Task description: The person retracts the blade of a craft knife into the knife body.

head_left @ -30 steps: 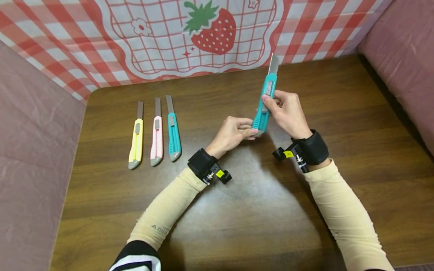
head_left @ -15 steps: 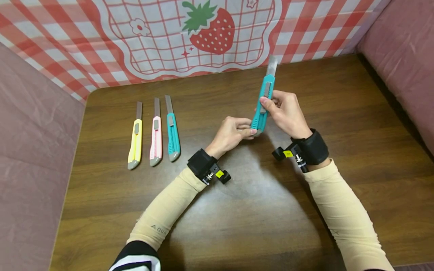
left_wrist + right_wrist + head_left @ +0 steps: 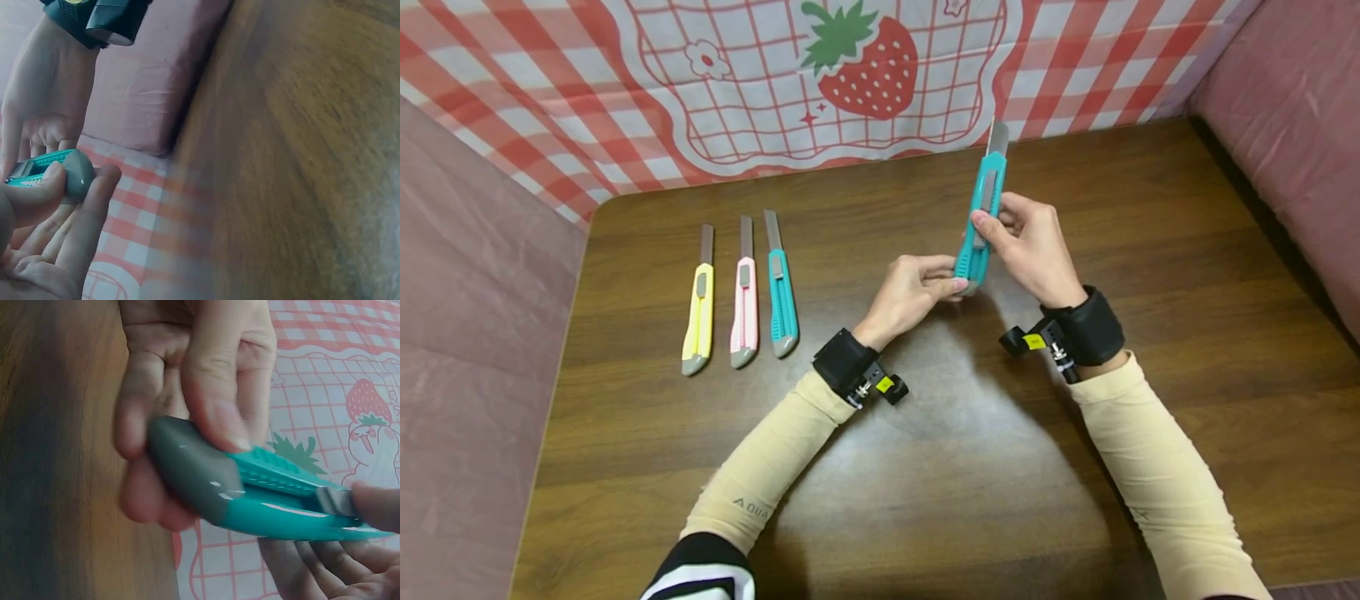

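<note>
A teal utility knife (image 3: 972, 264) is held above the table, its blade (image 3: 997, 140) pointing away from me. My right hand (image 3: 1037, 250) grips the body from the right, thumb on the grey slider (image 3: 337, 501). My left hand (image 3: 906, 293) pinches the rear end between thumb and fingers; in the right wrist view these lie around the grey end cap (image 3: 194, 465). The left wrist view shows the same cap (image 3: 79, 176) close up. To the left lie a yellow utility knife (image 3: 698, 321), a pink one (image 3: 745, 312) and a second teal one (image 3: 783, 308), blades out.
The three knives lie side by side on the brown wooden table (image 3: 925, 467), blades toward the back. Behind it hangs a red-and-white checked cloth (image 3: 1090, 67) with a strawberry print. Pink fabric (image 3: 1292, 125) borders the right side.
Both hands have shifted the held teal knife slightly left and up. Its visible blade looks a little shorter; whether from tilt or sliding I cannot tell. The other knives stay put.
</note>
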### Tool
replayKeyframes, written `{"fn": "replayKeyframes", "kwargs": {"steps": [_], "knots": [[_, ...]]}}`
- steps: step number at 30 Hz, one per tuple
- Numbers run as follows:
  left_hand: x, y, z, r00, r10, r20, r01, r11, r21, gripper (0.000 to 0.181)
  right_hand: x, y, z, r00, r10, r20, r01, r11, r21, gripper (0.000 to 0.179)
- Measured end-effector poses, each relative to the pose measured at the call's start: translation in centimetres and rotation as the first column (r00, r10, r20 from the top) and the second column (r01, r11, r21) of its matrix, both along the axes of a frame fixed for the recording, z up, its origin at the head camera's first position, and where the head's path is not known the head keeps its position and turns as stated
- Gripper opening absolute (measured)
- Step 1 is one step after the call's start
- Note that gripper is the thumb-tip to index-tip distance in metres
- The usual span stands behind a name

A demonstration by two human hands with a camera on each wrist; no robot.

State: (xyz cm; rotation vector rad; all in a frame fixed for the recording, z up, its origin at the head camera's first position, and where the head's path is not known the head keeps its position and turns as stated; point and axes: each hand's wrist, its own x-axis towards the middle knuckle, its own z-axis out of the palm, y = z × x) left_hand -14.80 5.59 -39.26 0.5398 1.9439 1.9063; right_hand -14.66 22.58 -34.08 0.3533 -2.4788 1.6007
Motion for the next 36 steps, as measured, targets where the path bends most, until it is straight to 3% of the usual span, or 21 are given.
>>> {"fn": "replayKeyframes", "kwargs": {"steps": [3, 7, 10, 16, 36], "knots": [[0.01, -0.12, 0.21, 0.999, 0.013, -0.032, -0.012, 0.999, 0.042, 0.030, -0.07, -0.08, -0.12, 0.999, -0.035, -0.011, 0.035, 0.999, -0.006, 0.024], [0.14, -0.45, 0.90, 0.999, 0.048, -0.013, -0.046, 0.993, 0.106, 0.027, -0.21, -0.04, -0.39, 0.998, -0.051, -0.030, 0.052, 0.999, 0.017, 0.028], [0.02, -0.56, 0.84, 0.997, 0.079, 0.013, -0.080, 0.991, 0.103, 0.025, -0.31, 0.05, -0.53, 0.998, -0.038, -0.041, 0.039, 0.999, 0.023, 0.028], [-0.41, -0.54, 0.13, 0.993, 0.119, -0.004, -0.119, 0.991, 0.059, 0.024, -0.33, 0.18, -0.60, 0.999, -0.019, -0.028, 0.020, 0.999, 0.050, 0.027], [-0.18, -0.35, 0.09, 0.996, 0.087, 0.021, -0.088, 0.994, 0.061, 0.020, -0.28, 0.35, -0.76, 0.999, -0.025, -0.028, 0.028, 0.995, 0.098, 0.025]]}}
